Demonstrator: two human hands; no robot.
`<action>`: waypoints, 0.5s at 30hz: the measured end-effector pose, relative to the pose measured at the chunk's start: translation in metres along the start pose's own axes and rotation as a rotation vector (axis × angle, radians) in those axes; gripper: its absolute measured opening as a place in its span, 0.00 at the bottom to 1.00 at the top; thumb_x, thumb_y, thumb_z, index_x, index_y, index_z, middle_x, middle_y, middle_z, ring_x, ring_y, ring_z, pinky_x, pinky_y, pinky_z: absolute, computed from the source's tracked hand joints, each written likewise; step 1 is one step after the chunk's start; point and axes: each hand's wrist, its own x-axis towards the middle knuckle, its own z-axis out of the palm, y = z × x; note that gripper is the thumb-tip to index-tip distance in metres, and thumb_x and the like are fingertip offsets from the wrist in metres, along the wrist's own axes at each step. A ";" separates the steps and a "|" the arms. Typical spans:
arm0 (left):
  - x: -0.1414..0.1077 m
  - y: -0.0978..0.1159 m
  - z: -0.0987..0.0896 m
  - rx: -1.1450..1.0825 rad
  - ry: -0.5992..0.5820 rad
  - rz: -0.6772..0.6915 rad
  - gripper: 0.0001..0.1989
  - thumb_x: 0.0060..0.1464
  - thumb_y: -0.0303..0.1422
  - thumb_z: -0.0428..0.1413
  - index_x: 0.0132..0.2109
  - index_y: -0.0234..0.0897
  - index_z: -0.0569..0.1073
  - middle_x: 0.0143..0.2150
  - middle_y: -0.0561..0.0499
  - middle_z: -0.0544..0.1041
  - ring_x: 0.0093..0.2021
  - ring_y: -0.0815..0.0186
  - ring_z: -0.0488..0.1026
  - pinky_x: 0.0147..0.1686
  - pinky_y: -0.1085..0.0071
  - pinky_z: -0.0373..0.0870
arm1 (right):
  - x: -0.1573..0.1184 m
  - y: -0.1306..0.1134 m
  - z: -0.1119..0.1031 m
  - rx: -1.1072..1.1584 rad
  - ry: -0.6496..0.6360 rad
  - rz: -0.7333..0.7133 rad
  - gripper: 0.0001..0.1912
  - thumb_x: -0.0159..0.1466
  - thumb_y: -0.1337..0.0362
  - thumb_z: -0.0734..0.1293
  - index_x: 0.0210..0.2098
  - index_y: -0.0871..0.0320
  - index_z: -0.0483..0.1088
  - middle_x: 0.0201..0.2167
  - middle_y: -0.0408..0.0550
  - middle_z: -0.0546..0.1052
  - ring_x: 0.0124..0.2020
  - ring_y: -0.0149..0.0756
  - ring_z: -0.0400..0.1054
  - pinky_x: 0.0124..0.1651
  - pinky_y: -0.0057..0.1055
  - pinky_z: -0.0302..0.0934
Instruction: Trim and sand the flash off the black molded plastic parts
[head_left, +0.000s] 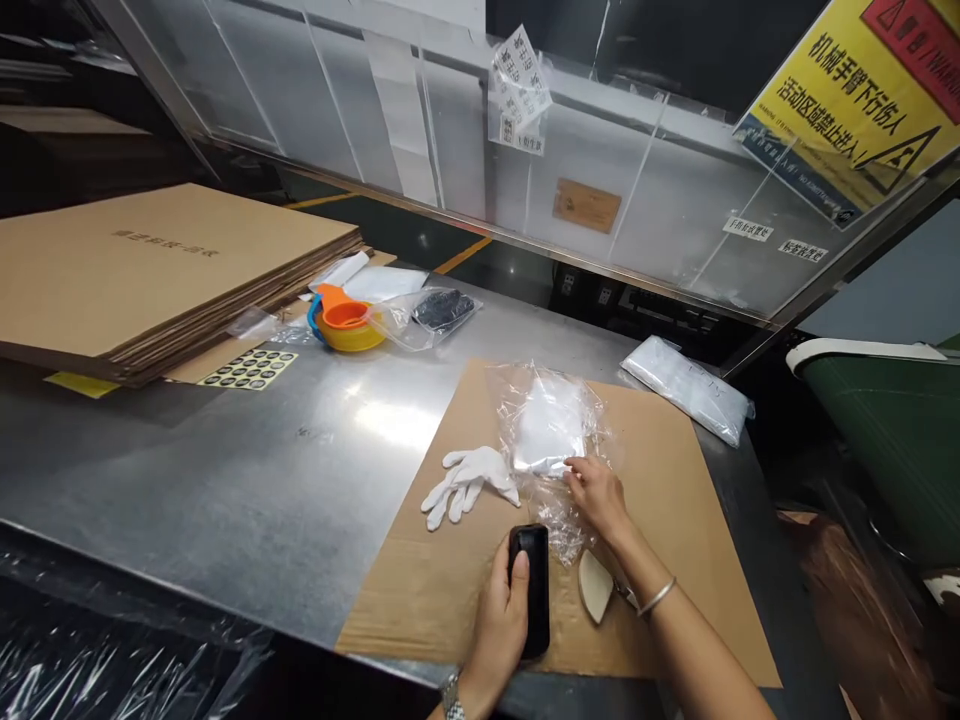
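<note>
My left hand (pixel 504 615) is wrapped around a black oblong object with rounded corners (pixel 534 590), held over the front of the cardboard sheet (pixel 427 590). Farther back, the fingertips of my right hand (pixel 596 492) pinch the near edge of a clear plastic bag (pixel 551 425) in a stack of bags. Loose crinkled clear film lies around and below this stack. To its left rests a white glove (pixel 471 482), fingers spread. Close to my right forearm is a cream-coloured, leaf-shaped piece (pixel 595 586), partly beside a small metal part.
Flat cardboard boxes (pixel 172 260) are piled at the left on the metal table (pixel 300 480). Behind are orange and yellow tape rings (pixel 346 318), a bag with a dark item (pixel 442 310) and a sticker sheet (pixel 250 369). A white plastic packet (pixel 686 388) lies back right, below a clear panel.
</note>
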 end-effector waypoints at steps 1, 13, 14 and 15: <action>0.003 -0.003 0.002 0.072 0.010 0.030 0.23 0.57 0.40 0.48 0.56 0.34 0.62 0.59 0.39 0.63 0.61 0.57 0.56 0.61 0.62 0.48 | 0.009 0.000 0.004 -0.040 -0.020 -0.042 0.11 0.64 0.62 0.62 0.43 0.59 0.69 0.42 0.49 0.72 0.44 0.38 0.67 0.47 0.41 0.61; 0.007 0.008 0.002 0.505 0.156 0.368 0.23 0.58 0.33 0.44 0.60 0.34 0.59 0.56 0.39 0.62 0.58 0.54 0.57 0.57 0.54 0.54 | 0.041 0.021 0.021 -0.142 -0.112 -0.195 0.13 0.65 0.60 0.62 0.46 0.60 0.66 0.45 0.49 0.71 0.43 0.36 0.68 0.45 0.40 0.64; 0.010 0.014 0.003 0.482 0.114 0.382 0.22 0.58 0.33 0.44 0.59 0.35 0.60 0.55 0.40 0.63 0.58 0.55 0.58 0.57 0.56 0.55 | 0.042 0.023 0.020 -0.125 -0.112 -0.191 0.13 0.65 0.60 0.62 0.47 0.60 0.66 0.46 0.49 0.71 0.43 0.36 0.68 0.45 0.40 0.64; 0.014 0.020 0.004 0.470 0.065 0.400 0.21 0.59 0.33 0.44 0.58 0.36 0.62 0.55 0.41 0.65 0.58 0.56 0.59 0.57 0.58 0.57 | 0.044 0.025 0.020 -0.105 -0.112 -0.184 0.13 0.64 0.60 0.62 0.47 0.60 0.66 0.46 0.49 0.71 0.43 0.36 0.68 0.45 0.41 0.64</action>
